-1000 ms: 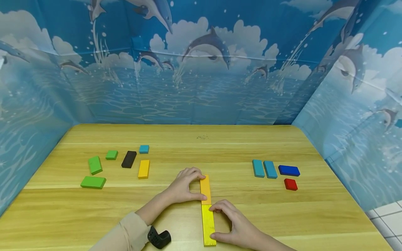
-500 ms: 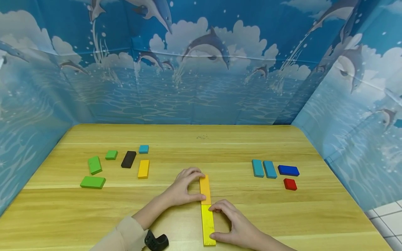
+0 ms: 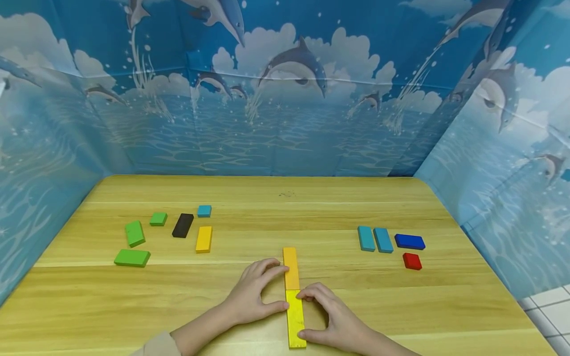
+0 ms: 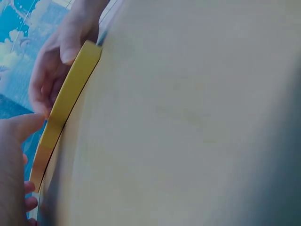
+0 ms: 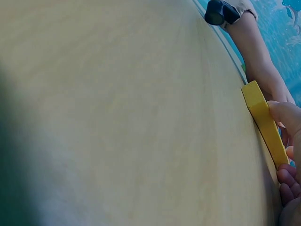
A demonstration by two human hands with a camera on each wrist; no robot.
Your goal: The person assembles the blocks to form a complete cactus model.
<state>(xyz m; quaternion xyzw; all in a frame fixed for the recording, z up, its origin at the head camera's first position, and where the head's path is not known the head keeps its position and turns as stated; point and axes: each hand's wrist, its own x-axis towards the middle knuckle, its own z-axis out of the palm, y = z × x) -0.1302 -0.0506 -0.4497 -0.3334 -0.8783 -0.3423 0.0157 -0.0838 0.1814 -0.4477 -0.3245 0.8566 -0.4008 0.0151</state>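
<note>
An orange block (image 3: pixel 291 267) and a longer yellow block (image 3: pixel 294 321) lie end to end in a straight line on the table. My left hand (image 3: pixel 251 291) is on their left side, forefinger touching the orange block and thumb against the yellow one. My right hand (image 3: pixel 331 319) holds the yellow block along its right side, with curved forefinger near the far end and thumb near the close end. In the left wrist view, the yellow block (image 4: pixel 75 84) appears between both hands. The right wrist view shows the right thumb (image 5: pixel 281 112) on the block, its other fingers partly cut off.
Green blocks (image 3: pixel 132 258), a black block (image 3: pixel 183 226), a small light-blue block (image 3: pixel 205 211) and a yellow-orange block (image 3: pixel 204 239) lie at left on the table (image 3: pixel 249 193). At right are light-blue blocks (image 3: pixel 366 239), a dark-blue block (image 3: pixel 410 242) and a red block (image 3: pixel 412 261). A dolphin curtain (image 3: pixel 276 123) surrounds the table.
My left hand has let go of the orange block's ends and slid nearer along the left side, its thumb now at the yellow block. The right hand and both blocks stay in place.
</note>
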